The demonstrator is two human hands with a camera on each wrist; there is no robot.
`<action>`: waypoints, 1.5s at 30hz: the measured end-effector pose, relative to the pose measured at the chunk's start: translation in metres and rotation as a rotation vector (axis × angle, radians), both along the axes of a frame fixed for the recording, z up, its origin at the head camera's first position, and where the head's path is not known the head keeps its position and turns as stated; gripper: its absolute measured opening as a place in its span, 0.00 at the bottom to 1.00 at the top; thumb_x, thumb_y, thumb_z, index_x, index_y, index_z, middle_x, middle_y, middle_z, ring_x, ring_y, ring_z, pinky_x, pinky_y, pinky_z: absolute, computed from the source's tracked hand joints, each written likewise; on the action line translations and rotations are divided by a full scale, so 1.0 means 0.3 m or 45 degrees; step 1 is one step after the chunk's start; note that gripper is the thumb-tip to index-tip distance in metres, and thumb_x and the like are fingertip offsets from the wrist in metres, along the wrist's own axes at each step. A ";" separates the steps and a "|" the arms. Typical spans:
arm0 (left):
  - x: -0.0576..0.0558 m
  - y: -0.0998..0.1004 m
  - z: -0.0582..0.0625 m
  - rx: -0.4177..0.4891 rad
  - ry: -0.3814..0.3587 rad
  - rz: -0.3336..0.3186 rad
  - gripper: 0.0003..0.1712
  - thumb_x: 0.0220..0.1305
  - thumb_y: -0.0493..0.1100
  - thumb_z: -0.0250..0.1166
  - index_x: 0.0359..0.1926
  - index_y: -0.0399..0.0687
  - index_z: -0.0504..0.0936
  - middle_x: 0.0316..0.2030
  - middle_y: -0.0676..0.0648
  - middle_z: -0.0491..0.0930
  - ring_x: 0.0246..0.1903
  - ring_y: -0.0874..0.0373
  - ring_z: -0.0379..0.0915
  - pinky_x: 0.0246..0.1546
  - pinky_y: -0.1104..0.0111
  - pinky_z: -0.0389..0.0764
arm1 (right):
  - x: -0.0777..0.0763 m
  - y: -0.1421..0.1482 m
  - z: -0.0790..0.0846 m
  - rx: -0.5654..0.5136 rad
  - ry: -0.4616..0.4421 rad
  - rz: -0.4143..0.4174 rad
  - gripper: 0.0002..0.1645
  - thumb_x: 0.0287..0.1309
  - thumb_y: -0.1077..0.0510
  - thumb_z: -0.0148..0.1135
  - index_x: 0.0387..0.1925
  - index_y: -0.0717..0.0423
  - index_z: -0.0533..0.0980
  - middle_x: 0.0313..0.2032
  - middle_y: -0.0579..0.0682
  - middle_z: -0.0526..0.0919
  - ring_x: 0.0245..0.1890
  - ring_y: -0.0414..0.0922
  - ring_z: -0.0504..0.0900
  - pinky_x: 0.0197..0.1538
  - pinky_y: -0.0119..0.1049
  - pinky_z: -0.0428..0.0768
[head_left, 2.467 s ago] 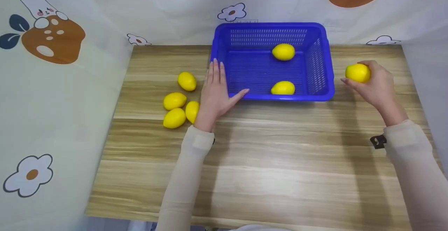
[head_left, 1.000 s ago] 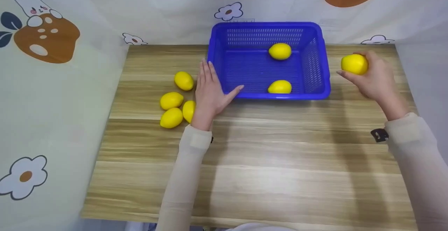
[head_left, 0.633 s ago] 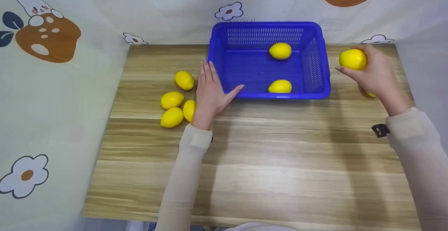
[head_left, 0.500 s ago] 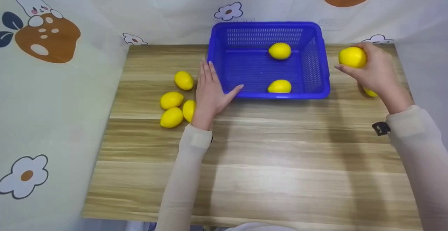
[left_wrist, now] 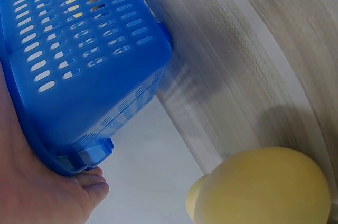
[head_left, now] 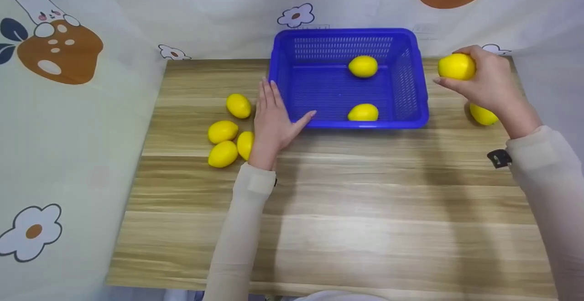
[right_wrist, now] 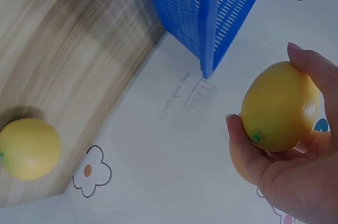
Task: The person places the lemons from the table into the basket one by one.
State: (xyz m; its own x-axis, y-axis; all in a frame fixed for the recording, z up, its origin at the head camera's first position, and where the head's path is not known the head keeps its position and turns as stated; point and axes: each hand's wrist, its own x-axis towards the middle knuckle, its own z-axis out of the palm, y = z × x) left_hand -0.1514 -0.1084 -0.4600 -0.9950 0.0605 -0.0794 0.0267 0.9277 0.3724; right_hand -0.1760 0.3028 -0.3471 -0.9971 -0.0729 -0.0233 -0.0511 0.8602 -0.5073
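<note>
In the head view my right hand (head_left: 492, 80) grips a yellow lemon (head_left: 456, 66) between thumb and fingers, right of the blue basket (head_left: 424, 105). The right wrist view shows this lemon (right_wrist: 280, 105) held above the table, its green tip facing the camera. My left hand (head_left: 276, 123) lies with straight fingers along the basket's left rim, thumb over the near rim at the front corner. Two lemons sit inside the basket, one by the far wall (head_left: 363, 66) and one by the near wall (head_left: 363, 112).
Several lemons (head_left: 222, 131) lie on the wooden table (head_left: 365, 228) left of the basket, one partly behind my left wrist. Another lemon (head_left: 483, 114) lies on the table beneath my right wrist. A patterned cloth (head_left: 219, 13) hangs behind and at the sides.
My right hand has lifted its lemon up and away from the table, toward the far side. The lemon below that wrist has come into view. My left hand stays at the basket.
</note>
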 end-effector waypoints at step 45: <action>-0.002 0.000 0.002 -0.001 -0.015 -0.007 0.73 0.66 0.84 0.49 0.82 0.30 0.32 0.83 0.30 0.26 0.84 0.40 0.24 0.84 0.52 0.42 | -0.091 -0.086 0.063 0.113 -0.146 0.136 0.46 0.69 0.45 0.68 0.72 0.73 0.63 0.58 0.74 0.75 0.49 0.68 0.75 0.49 0.56 0.77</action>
State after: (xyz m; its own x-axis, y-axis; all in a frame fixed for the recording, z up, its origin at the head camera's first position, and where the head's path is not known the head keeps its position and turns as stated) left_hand -0.1520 -0.1084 -0.4595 -0.9937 0.0658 -0.0913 0.0272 0.9277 0.3723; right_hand -0.2032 0.2771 -0.3282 -0.9741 -0.1712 -0.1475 -0.0910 0.8946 -0.4375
